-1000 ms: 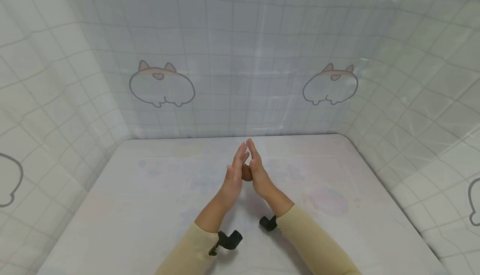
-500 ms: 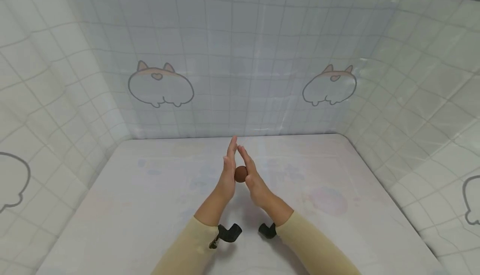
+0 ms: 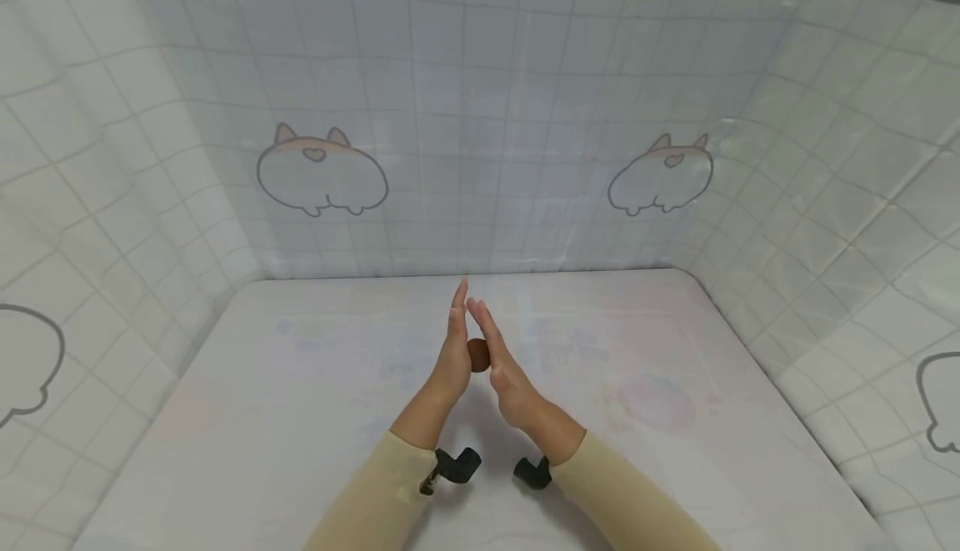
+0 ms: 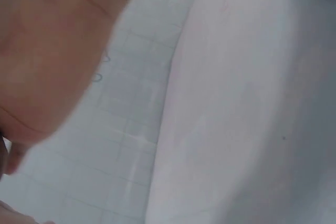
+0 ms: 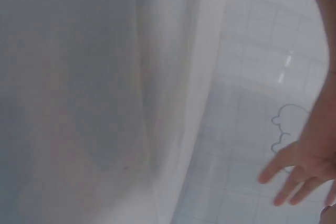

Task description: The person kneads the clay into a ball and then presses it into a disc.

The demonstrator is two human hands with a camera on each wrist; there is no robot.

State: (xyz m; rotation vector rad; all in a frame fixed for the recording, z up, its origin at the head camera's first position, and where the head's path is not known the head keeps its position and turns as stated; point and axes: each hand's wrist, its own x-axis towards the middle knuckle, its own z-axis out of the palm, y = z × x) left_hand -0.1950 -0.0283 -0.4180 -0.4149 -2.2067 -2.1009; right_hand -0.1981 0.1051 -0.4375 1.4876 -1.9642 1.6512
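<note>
A small brown ball (image 3: 478,356) sits between the two palms in the head view, raised over the table. My left hand (image 3: 452,355) presses it from the left side with fingers straight and pointing forward. From the right, my right hand (image 3: 507,374) leans its straight fingers and palm against it. The fingertips of both hands come close together in front of the ball. In the left wrist view, bare skin of a hand (image 4: 47,61) fills the upper left, and the ball is mostly out of sight. A hand with spread fingers (image 5: 310,161) shows at the right of the right wrist view.
Below the hands lies a white table (image 3: 300,418) with pale coloured patches. Grid-patterned sheets with cartoon animal drawings (image 3: 322,172) stand around its back and sides. Black wrist mounts (image 3: 459,465) stick out from both cream sleeves (image 3: 375,497).
Both hands and the ball have shifted a little left. The right hand has slid back towards the body against the left, and the ball has rolled slightly between the palms.
</note>
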